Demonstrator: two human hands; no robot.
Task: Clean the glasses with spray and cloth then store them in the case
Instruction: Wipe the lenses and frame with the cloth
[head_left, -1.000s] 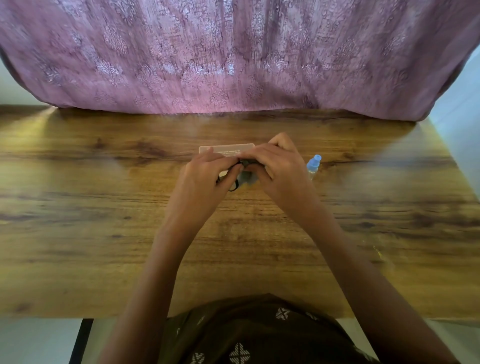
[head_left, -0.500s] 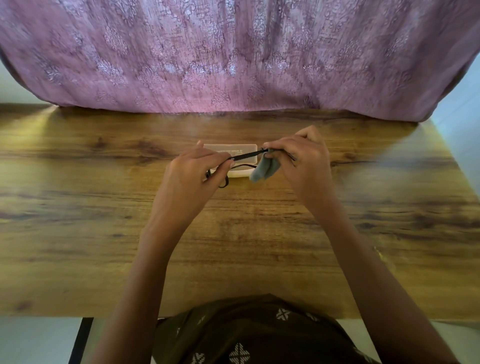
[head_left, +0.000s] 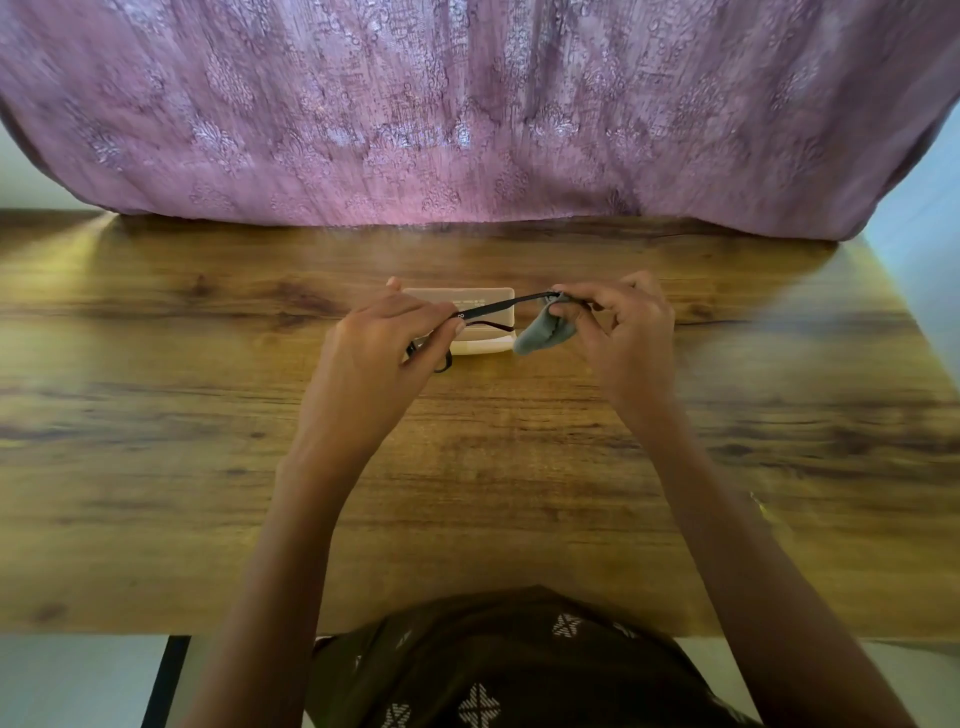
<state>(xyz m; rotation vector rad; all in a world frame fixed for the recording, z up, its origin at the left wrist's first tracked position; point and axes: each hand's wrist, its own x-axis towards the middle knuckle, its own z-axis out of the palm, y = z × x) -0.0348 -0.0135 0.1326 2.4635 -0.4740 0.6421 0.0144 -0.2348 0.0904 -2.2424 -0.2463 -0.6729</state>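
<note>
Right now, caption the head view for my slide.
Left hand holds the glasses; right hand pinches one temple with the grey cloth, near the case.

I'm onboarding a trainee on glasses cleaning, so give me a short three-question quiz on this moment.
1. True or false: the black-framed glasses already lie inside the pale rectangular case.
2. Which hand pinches the grey cleaning cloth? A) left hand B) right hand
3. Fill in: the cloth wraps the tip of one temple ____ of the glasses.
Key: 1 false, both hands hold them above it; 2 B; 3 arm.
</note>
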